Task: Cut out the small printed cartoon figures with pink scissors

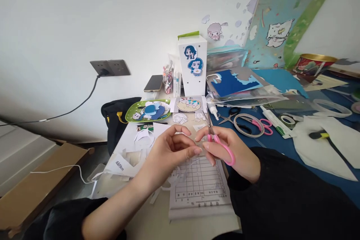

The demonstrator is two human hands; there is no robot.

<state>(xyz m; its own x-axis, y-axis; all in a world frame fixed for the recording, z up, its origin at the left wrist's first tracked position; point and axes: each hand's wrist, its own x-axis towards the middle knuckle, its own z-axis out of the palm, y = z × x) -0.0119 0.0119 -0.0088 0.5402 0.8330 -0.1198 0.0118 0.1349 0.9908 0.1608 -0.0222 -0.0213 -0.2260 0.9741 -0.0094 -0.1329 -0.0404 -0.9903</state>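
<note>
My right hand [233, 150] is closed round the pink handles of small scissors [215, 135], whose blades point up and away from me. My left hand [168, 148] is curled in a pinch right beside the blades, its fingertips nearly touching the right hand's; what it pinches is too small to make out. Both hands hover over a printed grid sheet [199, 183] and white paper scraps [132, 157] on the desk.
A green plate [131, 114] of blue cut-outs, a round sticker sheet [188, 104] and a white box [194, 63] with cartoon stickers stand behind. To the right lie another pair of pink scissors [261, 123], tape rolls [249, 124], a glue bottle [214, 110] and blue paper [233, 82]. A black bag [116, 120] and cardboard [36, 180] sit left.
</note>
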